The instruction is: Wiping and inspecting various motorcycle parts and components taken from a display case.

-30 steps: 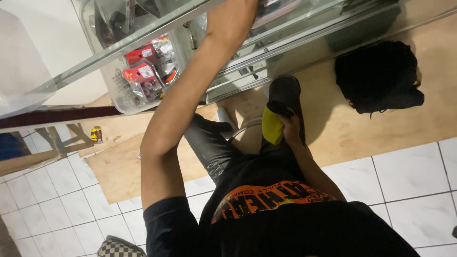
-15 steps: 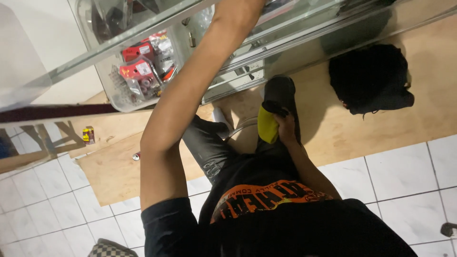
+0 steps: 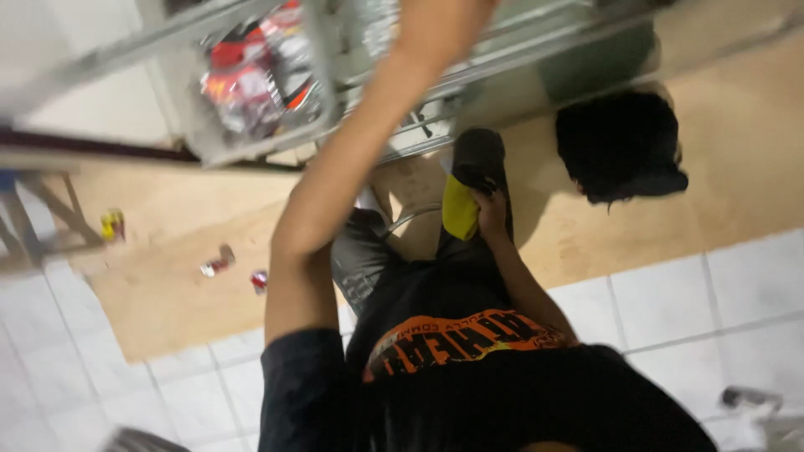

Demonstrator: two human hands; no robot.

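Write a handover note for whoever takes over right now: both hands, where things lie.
Left hand: raised toward the glass cabinet, out of frame, so its grip cannot be told.
Right hand: low by the knee, closed on a yellow cloth.
Red packets sit inside the cabinet. A black bag lies on the wooden board, with small bits scattered left.
Done and left: the blurred view does not show.

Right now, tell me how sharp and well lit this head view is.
Head view: motion blur smears everything, worst on the raised left arm and glass case; right hand on the yellow cloth is soft; lighting is warm and even, the black bag lacks detail.
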